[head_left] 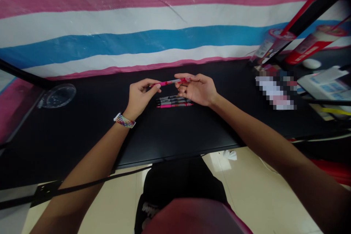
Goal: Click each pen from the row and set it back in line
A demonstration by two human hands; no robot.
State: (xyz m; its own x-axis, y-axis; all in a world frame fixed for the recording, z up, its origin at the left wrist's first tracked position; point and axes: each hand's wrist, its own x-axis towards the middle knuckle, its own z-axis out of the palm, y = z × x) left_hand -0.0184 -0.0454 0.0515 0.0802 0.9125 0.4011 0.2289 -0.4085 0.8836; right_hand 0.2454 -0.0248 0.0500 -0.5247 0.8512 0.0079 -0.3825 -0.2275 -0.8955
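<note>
A pink pen with a clear barrel (171, 82) is held level above the black desk between my two hands. The thumb and fingers of my left hand (141, 95) pinch its pink end. My right hand (199, 89), palm partly turned up, grips the other end between thumb and fingers. Just below, several pens lie side by side on the desk: dark ones (168, 100) at the back and a pink one (175, 105) in front. My right fingers hide part of their right ends.
On the desk (95, 124), a clear plastic lid (61, 95) lies at left. Two drink cups with straws, a clear cup (274, 45) and a red cup (315, 45), stand at right near a white rounded object (312, 63). A striped sheet (137, 42) hangs behind the desk.
</note>
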